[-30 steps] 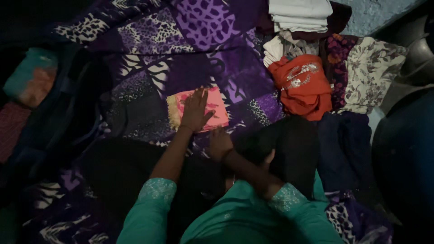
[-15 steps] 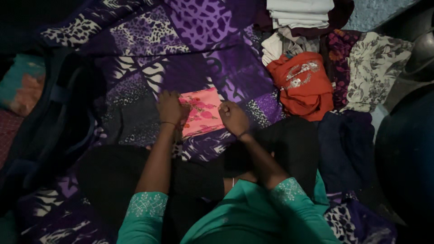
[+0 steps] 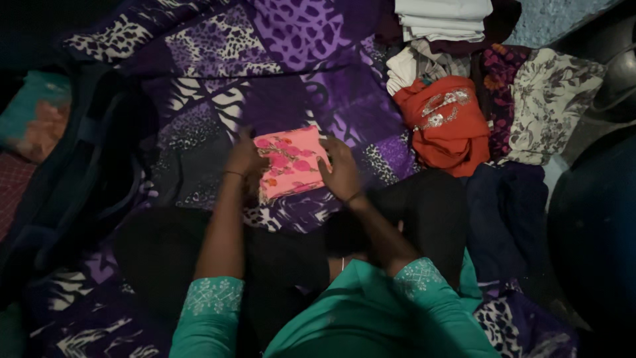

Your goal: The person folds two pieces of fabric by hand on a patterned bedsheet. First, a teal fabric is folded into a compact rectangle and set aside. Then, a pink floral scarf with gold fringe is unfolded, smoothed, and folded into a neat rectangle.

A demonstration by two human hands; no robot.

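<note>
A small folded pink cloth with a red flower print (image 3: 290, 161) lies on a purple animal-print bedspread (image 3: 291, 59). My left hand (image 3: 244, 159) grips its left edge, and my right hand (image 3: 341, 171) grips its right edge. The cloth sits between both hands, slightly tilted. Both my arms wear teal sleeves with white embroidered cuffs. The light is dim.
An orange garment (image 3: 445, 122) lies to the right, with a stack of folded white cloths (image 3: 442, 18) behind it. A floral cream cloth (image 3: 550, 103) and dark blue clothes (image 3: 507, 212) lie further right. A black cloth covers my lap. Dark fabric is heaped at left.
One second ago my left hand lay flat on the pink cloth and my right hand was near my lap. Both hands have since closed on the cloth's two sides.
</note>
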